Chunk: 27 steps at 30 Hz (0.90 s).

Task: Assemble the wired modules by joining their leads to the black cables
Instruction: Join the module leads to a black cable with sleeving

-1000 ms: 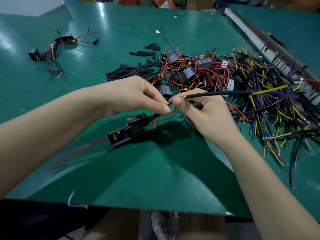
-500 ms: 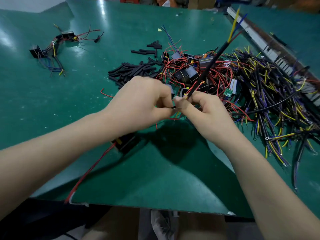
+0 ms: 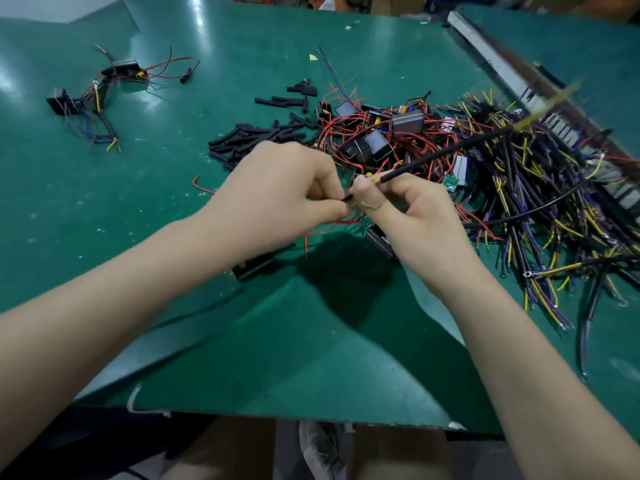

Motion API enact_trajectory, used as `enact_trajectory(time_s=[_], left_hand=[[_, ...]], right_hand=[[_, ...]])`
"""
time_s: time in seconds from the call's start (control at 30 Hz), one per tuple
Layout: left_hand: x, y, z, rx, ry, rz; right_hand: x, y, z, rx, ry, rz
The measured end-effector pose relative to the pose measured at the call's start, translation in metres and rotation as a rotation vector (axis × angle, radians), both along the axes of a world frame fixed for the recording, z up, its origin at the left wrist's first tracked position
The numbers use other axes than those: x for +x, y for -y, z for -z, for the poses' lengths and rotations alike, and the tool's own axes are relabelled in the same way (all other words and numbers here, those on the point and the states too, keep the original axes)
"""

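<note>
Both hands [image 3: 349, 199] still pinch the black cable [image 3: 446, 151] — now tilted lower, rightward.

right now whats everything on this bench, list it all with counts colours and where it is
table: one, green top, fills the view
black cable: one, black with yellow ends, held up from centre toward the right
wired modules pile: too many to count, black boxes with red leads, centre back
cable pile: too many to count, black with yellow and purple leads, right side
black sleeve pieces: many, black, left of the module pile
finished assemblies: a small cluster, black with mixed wires, far left back
module under the hands: one, black, partly hidden below the left forearm
left hand: one, pinches wire ends at centre
right hand: one, pinches the black cable's end
</note>
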<state>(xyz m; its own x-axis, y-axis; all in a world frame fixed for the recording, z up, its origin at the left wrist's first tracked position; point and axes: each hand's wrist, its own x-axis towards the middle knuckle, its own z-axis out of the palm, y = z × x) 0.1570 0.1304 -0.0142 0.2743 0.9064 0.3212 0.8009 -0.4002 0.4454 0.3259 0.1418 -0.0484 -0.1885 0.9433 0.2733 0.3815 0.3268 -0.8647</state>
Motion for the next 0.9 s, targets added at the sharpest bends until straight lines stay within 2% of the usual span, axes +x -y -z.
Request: enact_trajectory(time_s=[0.07,0.13,0.27,0.37,0.63,0.9], left_hand=[[-0.005,-0.005,-0.005,-0.274,0.284,0.046],[-0.007,-0.005,-0.004,-0.431,0.487,0.092],[-0.004,-0.002,0.013,-0.565,0.654,0.122],[-0.005,-0.002,0.024,-0.635,0.748,0.136],[-0.008,-0.004,0.039,-0.571,0.833,0.117],[-0.007,-0.002,0.041,-0.486,0.873,0.210]], right_hand=[[0.002,0.000,-0.002,-0.023,-0.058,-0.026],[0.003,-0.001,-0.003,-0.041,-0.091,-0.066],[0.003,-0.003,-0.002,-0.062,-0.220,-0.093],[0.005,-0.004,0.000,-0.078,-0.239,-0.082],[0.004,-0.006,0.004,-0.082,-0.202,-0.015],[0.001,-0.003,0.002,-0.133,-0.200,-0.078]])
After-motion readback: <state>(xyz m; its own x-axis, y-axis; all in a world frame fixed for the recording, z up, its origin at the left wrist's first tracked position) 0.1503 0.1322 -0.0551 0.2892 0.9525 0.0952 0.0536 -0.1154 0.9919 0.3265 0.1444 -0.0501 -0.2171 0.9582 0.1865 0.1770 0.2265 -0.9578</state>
